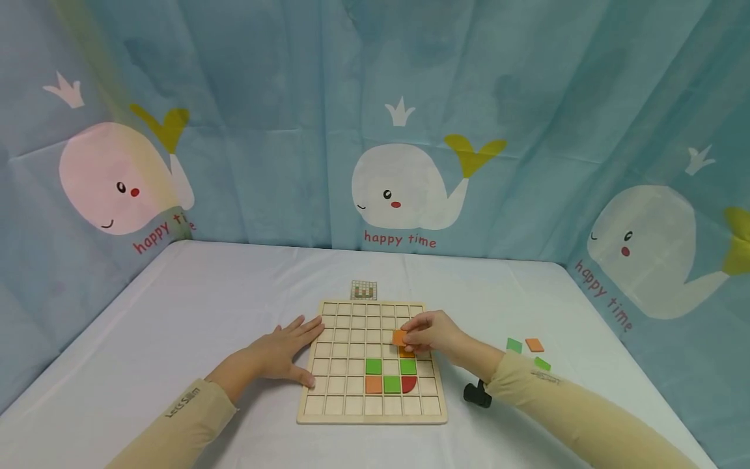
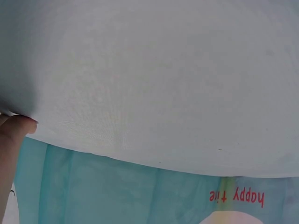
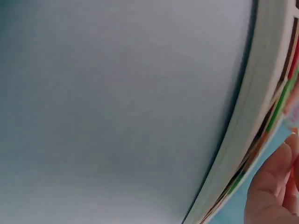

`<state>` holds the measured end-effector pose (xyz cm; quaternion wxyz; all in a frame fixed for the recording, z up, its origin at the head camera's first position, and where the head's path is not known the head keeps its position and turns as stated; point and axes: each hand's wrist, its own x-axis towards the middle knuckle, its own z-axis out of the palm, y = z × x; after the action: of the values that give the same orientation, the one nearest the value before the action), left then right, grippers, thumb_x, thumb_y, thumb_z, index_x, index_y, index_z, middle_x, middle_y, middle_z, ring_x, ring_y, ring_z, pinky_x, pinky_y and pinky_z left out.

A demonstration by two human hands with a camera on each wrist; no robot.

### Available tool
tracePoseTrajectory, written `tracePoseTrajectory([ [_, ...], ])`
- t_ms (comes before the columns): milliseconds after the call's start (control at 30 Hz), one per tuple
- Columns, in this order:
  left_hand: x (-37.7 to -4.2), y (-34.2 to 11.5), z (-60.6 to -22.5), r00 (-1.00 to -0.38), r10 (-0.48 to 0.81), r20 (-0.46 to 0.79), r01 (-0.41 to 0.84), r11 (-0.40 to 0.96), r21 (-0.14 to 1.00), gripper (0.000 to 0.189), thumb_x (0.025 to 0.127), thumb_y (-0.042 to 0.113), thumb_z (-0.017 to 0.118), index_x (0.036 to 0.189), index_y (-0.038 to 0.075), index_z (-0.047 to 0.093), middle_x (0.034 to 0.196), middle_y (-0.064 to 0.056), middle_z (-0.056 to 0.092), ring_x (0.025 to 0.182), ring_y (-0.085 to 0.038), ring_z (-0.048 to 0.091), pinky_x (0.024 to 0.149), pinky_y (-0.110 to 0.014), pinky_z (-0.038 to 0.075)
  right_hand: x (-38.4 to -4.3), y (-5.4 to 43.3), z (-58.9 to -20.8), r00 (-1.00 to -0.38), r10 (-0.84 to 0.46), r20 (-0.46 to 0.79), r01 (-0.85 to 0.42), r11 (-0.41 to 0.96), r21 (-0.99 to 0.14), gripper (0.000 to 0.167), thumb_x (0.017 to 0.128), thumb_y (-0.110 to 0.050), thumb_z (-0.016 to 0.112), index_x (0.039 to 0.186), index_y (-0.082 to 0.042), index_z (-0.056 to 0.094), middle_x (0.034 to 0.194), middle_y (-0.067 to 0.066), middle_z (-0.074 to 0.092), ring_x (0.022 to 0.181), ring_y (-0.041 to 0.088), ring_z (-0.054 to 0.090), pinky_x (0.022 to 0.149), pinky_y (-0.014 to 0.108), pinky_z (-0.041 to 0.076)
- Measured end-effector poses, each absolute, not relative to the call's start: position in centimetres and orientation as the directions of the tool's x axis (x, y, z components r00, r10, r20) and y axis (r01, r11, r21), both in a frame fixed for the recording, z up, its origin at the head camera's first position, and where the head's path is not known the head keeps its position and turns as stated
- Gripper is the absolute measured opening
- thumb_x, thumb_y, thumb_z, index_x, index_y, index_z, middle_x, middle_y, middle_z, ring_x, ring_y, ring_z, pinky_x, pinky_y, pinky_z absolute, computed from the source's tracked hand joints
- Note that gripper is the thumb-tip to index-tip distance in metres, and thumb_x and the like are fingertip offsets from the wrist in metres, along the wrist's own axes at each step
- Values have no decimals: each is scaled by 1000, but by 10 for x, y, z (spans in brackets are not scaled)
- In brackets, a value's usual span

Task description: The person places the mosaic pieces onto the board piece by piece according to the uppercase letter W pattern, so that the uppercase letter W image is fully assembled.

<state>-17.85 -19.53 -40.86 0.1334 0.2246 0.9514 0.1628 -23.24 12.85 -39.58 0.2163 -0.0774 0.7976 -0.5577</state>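
jutting leftward from the right grip (image 1: 435, 333), an orange tile (image 1: 398, 337)

On my feed, red "happy time" prints three times on the blue curtain (image 1: 281, 169): beyond the left hand (image 1: 284, 352) and to its left, where a fold breaks "time"; ahead, between both hands; and out past the right hand (image 1: 436, 335). Behind the left hand, the left sleeve (image 1: 181, 426) seems to read "Lets Slim"; the right sleeve (image 1: 580, 410) has lettering too small for me.
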Motion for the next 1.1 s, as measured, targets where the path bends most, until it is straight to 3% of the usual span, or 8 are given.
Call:
tracePoseTrajectory([
  [200,-179,-196,-410,-866,467,-179,382,849,365,109,72,63,73,152,4,29,160,-12,21,144,-43,14,108,-67,19,-231,111,-396,-882,-401,-248,85,382,-920,14,88,2,68,101,6,68,80,7,70,67,16,68,62,30,57],
  [333,-179,-197,-410,-866,469,-175,386,848,363,109,72,62,73,152,3,29,160,-12,21,144,-43,14,108,-67,19,-234,100,-397,-882,-419,-214,17,426,-904,12,86,-1,72,97,3,71,78,2,69,63,12,60,56,24,50],
  [633,-179,-197,-410,-862,478,-170,395,843,366,109,72,63,73,152,3,29,160,-13,21,144,-43,14,108,-67,19,-236,89,-402,-867,-473,-156,-108,484,-868,9,83,1,74,92,2,73,85,2,68,79,11,60,71,27,52],
  [933,-180,-195,-407,-863,473,-178,391,848,358,108,72,61,73,152,3,30,160,-13,21,144,-43,14,108,-67,20,-232,83,-400,-867,-455,-203,-85,536,-840,8,80,1,77,87,0,74,81,0,67,78,13,58,71,28,51],
  [1100,-179,-196,-408,-861,476,-179,391,844,367,108,73,61,73,152,2,29,160,-14,20,144,-43,14,108,-67,19,-233,86,-399,-868,-448,-215,-42,496,-867,9,81,2,75,90,2,73,85,3,67,81,14,56,71,28,50],
])
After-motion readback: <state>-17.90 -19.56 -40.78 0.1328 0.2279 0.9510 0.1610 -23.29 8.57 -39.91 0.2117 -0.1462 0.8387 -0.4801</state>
